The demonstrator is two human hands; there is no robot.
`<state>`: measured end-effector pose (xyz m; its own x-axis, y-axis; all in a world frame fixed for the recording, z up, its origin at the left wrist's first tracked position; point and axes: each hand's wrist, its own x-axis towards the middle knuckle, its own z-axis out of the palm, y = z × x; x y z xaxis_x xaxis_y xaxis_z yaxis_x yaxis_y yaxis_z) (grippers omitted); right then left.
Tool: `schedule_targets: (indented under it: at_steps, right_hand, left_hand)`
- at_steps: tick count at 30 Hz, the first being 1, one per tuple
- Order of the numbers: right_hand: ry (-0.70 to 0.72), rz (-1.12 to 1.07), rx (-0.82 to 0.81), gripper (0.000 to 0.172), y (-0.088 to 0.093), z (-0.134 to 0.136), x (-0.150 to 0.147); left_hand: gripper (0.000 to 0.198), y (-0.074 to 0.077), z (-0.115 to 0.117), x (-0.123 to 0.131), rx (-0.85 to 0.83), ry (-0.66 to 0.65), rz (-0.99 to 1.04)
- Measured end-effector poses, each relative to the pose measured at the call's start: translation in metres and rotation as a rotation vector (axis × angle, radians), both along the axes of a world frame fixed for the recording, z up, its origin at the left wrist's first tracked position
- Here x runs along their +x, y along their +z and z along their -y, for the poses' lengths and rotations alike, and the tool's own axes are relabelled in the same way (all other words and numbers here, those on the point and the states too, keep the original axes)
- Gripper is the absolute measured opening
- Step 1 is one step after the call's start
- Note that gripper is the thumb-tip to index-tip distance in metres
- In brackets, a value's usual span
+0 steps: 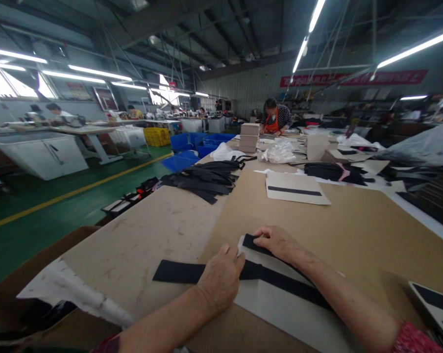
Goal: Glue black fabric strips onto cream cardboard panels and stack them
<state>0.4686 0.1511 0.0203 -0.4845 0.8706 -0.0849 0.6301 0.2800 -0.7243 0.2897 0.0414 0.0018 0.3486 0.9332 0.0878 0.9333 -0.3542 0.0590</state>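
Black strip point(177, 272) beneath loosely curled left hand point(221, 278); right hand point(276, 242) pinches second strip point(251, 241).

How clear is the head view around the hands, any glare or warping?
In the head view, left hand, right hand and black strip are sharp, evenly lit; ceiling tube lights blow out white; wide lens stretches the table toward the borders; far hall soft.

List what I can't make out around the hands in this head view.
Head view: the left hand hides the middle of the long black fabric strip; whether its grip pinches or presses, cannot tell.
The right hand covers part of the short black strip; its grip is hidden too.
The white backing sheet runs under the right forearm and off the bottom edge.
The red wall banner lettering is too small and blurred.
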Motion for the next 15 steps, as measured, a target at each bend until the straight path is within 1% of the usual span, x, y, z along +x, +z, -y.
schedule_targets:
  at_steps: [6,11,15]
  right_hand:
    - [-0.013,0.039,0.031,0.015,-0.005,0.001,-0.011]
    - [0.007,0.052,0.04,0.013,-0.013,-0.004,-0.012]
    - [0.019,0.059,0.044,0.013,-0.014,-0.004,-0.013]
  left_hand:
    - [0.026,0.001,-0.002,0.0,0.004,0.004,0.005]
    - [0.026,0.0,-0.002,-0.001,-0.007,0.031,0.017]
    - [0.027,-0.001,-0.002,-0.001,0.003,0.033,0.019]
